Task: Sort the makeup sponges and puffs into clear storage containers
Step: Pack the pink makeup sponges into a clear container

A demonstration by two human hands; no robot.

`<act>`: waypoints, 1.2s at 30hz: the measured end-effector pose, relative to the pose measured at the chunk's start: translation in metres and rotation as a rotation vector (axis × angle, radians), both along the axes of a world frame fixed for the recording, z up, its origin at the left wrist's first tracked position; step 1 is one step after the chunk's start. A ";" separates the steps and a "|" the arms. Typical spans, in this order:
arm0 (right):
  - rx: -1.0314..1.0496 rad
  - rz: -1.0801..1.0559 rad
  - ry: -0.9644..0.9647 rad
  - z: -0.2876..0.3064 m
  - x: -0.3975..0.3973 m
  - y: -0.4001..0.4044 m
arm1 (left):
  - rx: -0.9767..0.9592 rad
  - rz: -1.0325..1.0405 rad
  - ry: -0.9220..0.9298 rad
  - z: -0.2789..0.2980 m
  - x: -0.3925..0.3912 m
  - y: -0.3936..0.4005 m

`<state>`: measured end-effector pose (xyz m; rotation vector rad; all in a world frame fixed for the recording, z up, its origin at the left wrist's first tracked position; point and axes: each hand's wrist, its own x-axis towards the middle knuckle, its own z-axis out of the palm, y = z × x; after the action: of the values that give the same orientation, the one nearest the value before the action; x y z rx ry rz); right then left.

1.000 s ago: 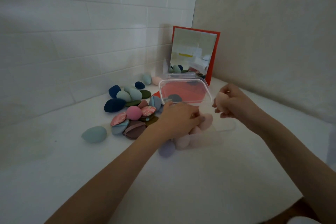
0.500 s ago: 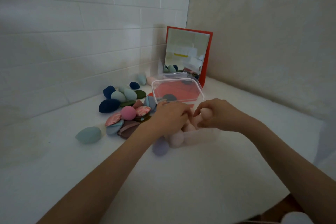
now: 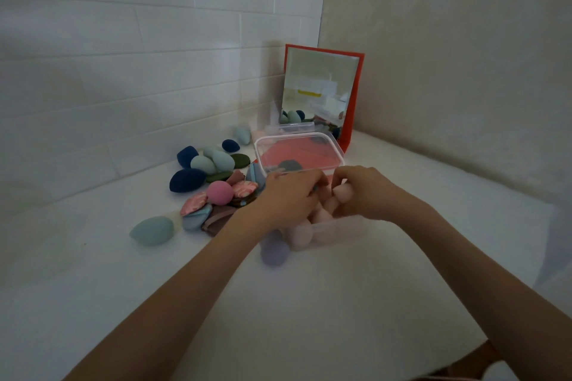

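Two bare forearms reach across the white worktop (image 3: 93,288) toward its back corner, where a red-framed mirror (image 3: 322,93) leans against the wall. Just before it lies a clear plastic lid (image 3: 298,150), tilted. Nearer, a clear plastic container (image 3: 337,230) holds pale pink makeup sponges (image 3: 301,233), with a lilac sponge (image 3: 274,252) at its left wall. Toward the worktop's left lies a heap of navy, teal and pink sponges and flat puffs (image 3: 213,182). The left hand (image 3: 289,198) curls down over the container; what it grips I cannot tell. The right hand (image 3: 362,192) pinches one pale pink teardrop sponge (image 3: 343,192) over the container.
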<state>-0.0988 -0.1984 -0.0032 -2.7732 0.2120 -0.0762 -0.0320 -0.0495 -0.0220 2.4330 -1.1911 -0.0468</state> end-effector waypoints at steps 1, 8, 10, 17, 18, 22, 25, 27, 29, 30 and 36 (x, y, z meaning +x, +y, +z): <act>-0.013 -0.003 0.012 0.000 0.001 0.000 | -0.003 -0.007 0.001 0.000 0.000 0.000; 0.017 0.014 0.058 -0.002 0.001 -0.001 | -0.008 -0.060 -0.004 -0.001 0.003 0.001; 0.052 0.034 0.044 -0.002 0.000 -0.003 | 0.010 -0.051 -0.005 -0.003 0.004 0.000; 0.249 -0.047 0.086 0.011 -0.005 -0.002 | 0.094 -0.011 -0.082 -0.001 0.001 -0.001; 0.315 -0.080 0.053 0.014 -0.007 -0.003 | 0.081 -0.008 -0.075 -0.001 0.000 -0.001; 0.298 -0.038 -0.036 0.012 -0.017 -0.006 | 0.031 0.033 -0.077 0.002 -0.006 -0.001; 0.229 0.028 -0.149 0.007 -0.018 -0.006 | 0.017 0.055 -0.059 0.004 -0.009 -0.002; 0.248 0.053 -0.166 0.008 -0.019 -0.005 | 0.025 0.071 -0.075 0.004 -0.009 -0.002; 0.266 0.072 -0.098 0.008 -0.020 -0.007 | 0.038 0.074 -0.090 0.002 -0.008 -0.003; 0.265 0.075 -0.071 0.008 -0.021 -0.008 | 0.039 0.076 -0.084 0.001 -0.008 -0.003; 0.166 0.098 0.106 0.026 -0.024 -0.010 | 0.038 0.089 -0.083 -0.001 -0.006 -0.005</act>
<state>-0.1224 -0.2080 0.0228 -2.6190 0.1033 0.1085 -0.0379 -0.0542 -0.0228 2.5413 -1.1245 0.0596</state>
